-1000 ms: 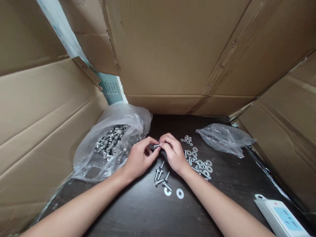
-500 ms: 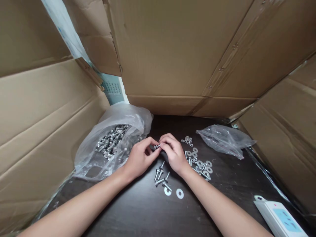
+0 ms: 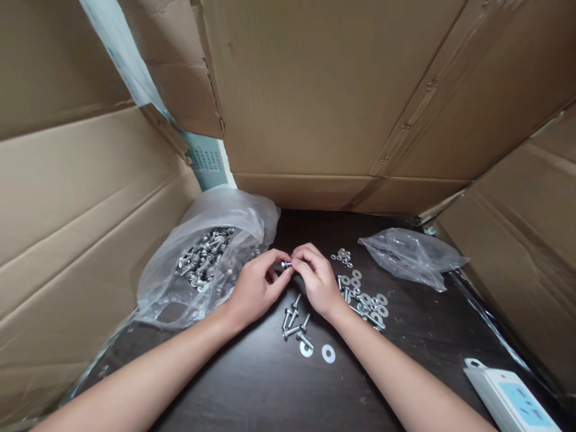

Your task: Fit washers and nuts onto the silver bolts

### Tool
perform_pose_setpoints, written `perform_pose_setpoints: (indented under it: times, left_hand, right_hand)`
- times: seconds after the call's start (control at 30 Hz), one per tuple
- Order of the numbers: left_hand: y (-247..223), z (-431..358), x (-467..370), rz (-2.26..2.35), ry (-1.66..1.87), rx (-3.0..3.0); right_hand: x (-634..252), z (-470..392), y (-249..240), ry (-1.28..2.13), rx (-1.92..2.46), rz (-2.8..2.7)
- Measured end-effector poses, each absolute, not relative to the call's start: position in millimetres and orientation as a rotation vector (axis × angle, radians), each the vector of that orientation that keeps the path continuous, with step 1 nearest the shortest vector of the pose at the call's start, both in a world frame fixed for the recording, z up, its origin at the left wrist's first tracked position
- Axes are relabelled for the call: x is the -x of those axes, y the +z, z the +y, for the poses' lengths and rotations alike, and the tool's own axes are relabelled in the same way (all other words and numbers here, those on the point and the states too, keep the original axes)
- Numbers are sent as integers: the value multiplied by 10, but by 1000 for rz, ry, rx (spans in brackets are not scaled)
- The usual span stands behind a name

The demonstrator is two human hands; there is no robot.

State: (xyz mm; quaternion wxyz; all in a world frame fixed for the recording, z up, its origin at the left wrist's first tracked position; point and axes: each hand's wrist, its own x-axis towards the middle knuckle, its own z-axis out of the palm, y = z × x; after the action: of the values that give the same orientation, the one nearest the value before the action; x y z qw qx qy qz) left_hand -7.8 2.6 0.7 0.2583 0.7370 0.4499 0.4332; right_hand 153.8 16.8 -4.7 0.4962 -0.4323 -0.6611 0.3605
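Fingertips of my left hand (image 3: 261, 285) and my right hand (image 3: 316, 277) meet over the dark table (image 3: 252, 384), pinching a small metal bolt (image 3: 286, 264) between them. Its head faces left and my right fingers cover its other end. Just below my hands lie several bolts (image 3: 292, 315), with two flat washers (image 3: 328, 353) near them. Right of my right wrist is a pile of washers and bolts (image 3: 366, 303), and behind it a small group of nuts (image 3: 342, 257).
An open plastic bag (image 3: 204, 258) full of bolts stands at the left. A flat clear bag (image 3: 411, 255) lies at the back right, a white power strip (image 3: 508, 390) at the front right. Cardboard walls (image 3: 315, 90) enclose the back and sides.
The bolt between my fingertips has turned slightly, and its head shows more clearly. Both hands stay in nearly the same place.
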Motion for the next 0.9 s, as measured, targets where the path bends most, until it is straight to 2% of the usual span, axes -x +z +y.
perform_pose_setpoints:
  times: [0.9]
  left_hand:
    - [8, 24, 72, 1251, 1160, -2002]
  right_hand:
    - [-1531, 146, -53, 770, 1038, -1539]
